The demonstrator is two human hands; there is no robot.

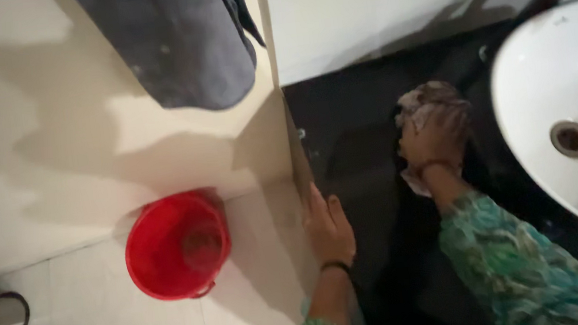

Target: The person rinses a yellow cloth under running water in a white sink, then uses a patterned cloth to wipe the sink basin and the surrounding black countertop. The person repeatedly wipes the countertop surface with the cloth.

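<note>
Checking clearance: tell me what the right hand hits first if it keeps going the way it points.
Probably the white wall: the right hand, on a cloth, points up the black counter, bare to the wall. Depth unclear.

Right hand (pixel 435 138) pressing cloth (pixel 419 100) on black surface (pixel 360 139); left hand (pixel 328 227) on surface edge. White basin (pixel 572 76) at right; red bucket (pixel 176 246) on floor; dk grey towel (pixel 178 40) hanging.
</note>
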